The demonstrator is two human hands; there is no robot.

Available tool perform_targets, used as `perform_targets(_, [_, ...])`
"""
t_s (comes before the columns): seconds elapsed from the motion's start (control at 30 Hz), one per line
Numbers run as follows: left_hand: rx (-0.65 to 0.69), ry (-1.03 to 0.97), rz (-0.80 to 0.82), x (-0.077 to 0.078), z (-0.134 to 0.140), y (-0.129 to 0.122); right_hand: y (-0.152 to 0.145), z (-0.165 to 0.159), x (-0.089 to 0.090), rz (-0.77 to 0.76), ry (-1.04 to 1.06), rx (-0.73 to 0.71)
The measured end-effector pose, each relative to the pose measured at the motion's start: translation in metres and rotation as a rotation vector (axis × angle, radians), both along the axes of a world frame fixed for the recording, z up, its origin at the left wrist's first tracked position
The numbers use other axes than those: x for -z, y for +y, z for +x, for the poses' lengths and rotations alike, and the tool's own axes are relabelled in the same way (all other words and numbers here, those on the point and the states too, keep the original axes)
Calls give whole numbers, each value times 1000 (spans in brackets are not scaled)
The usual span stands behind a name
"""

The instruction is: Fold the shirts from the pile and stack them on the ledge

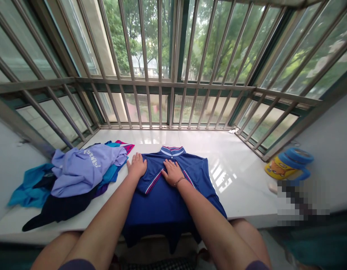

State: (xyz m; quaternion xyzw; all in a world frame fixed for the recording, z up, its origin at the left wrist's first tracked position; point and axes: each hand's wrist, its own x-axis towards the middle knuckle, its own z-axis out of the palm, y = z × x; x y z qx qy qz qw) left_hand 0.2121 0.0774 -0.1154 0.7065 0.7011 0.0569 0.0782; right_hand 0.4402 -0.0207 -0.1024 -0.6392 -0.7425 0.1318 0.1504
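Note:
A navy blue polo shirt lies spread on the white sill, its striped collar toward the window and its lower end hanging over the front edge. One short sleeve with red and white trim is folded inward across the chest. My left hand rests flat at the shirt's left shoulder edge, fingers apart. On the upper middle of the shirt, just below the collar, lies my right hand, fingers spread over the fabric. Neither hand grips the cloth.
To the left sits a heap of clothes, with a lavender shirt on top of teal and black garments. A blue and yellow mug stands at the far right. Metal bars enclose the sill along the windows.

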Motion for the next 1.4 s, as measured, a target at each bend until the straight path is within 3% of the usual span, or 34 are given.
perform_targets(0.13, [4,-77,103,-11,10,9,30,46,-27,10,4,249])
perform_targets(0.27, [202,-161,97,-29,48,32,73,98,-48,-56,-25,505])
perform_targets(0.43, [279,-205,-31,-35,98,65,103,113,-45,-164,-8,484])
perform_targets(0.57, [293,-255,-111,-40,107,79,107,113,-43,-167,35,403])
perform_targets(0.67, [399,-322,-114,-50,94,73,93,120,-52,-91,90,283])
perform_targets(0.8, [601,-388,-33,-56,52,34,40,133,-60,38,123,84])
perform_targets(0.9, [848,-263,3,-48,15,-4,-11,141,-51,30,6,-201])
perform_targets(1.0, [877,-95,35,-39,-8,-26,-43,148,-41,12,-96,-338])
perform_targets(1.1, [806,-62,62,-38,-15,-19,-42,158,-42,44,-120,-223])
perform_targets(1.27, [600,-22,-30,-48,-16,27,-10,191,-53,-62,-241,184])
perform_targets(1.4, [491,6,-119,-54,-24,61,8,219,-51,-163,-239,313])
